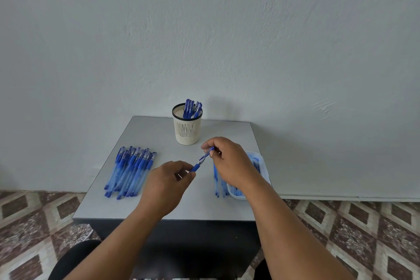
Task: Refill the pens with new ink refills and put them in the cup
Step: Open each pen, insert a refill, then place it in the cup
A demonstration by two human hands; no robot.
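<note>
A person sits at a small grey table that stands against a pale wall, and both bare arms reach over it. Between the two hands there is one blue pen, held in the air above the middle of the table and tilted, its far end higher than its near end. The left hand pinches the lower end, at the dark blue grip part, with the thumb and the first fingers curled around it. The right hand grasps the upper end, at the blue cap, with the fingers bent over it. If the pen is already pulled open or is in one piece, I cannot tell.

At the back of the table stands the cup, a cream basket-like holder with a dark rim, upright. Several blue pens are standing in it and lean to the right side.

On the left part of the table lies a pile of pens, all about parallel, with their caps away from the person. On the right part, a white tray sits at the table edge and is partly hidden by the right forearm; blue things lie inside it, but they are too blurred to name. Just beside the tray, toward the centre, a few loose clear barrels lie on the table.

The floor has brown and cream diamond tiles
</note>
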